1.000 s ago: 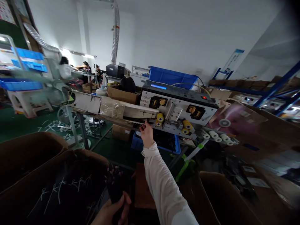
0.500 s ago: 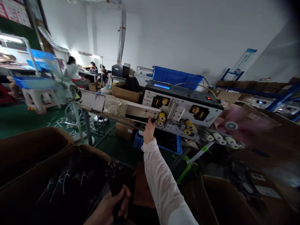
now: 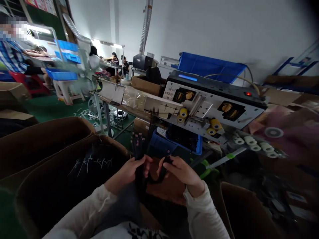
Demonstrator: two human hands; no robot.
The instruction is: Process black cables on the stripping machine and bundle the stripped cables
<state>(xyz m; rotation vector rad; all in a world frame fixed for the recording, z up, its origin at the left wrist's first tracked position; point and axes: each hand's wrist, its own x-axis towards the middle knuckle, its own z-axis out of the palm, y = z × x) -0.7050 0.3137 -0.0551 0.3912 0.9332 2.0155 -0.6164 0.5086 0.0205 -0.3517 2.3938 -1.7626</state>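
Back from the machine, the right hand now sits just right of the left hand, its fingers clamped on a few dark wires pointing far, while the left hand's fingers close around a thicker bundle running near to far, its near end lost in shadow.

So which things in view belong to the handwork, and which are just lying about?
In hand:
thick bundle of black, pink-tipped strands, left hand
smaller bunch of black, pink-tipped strands, right hand

Seemingly lying about:
thin white scraps on green floor
white plastic stool
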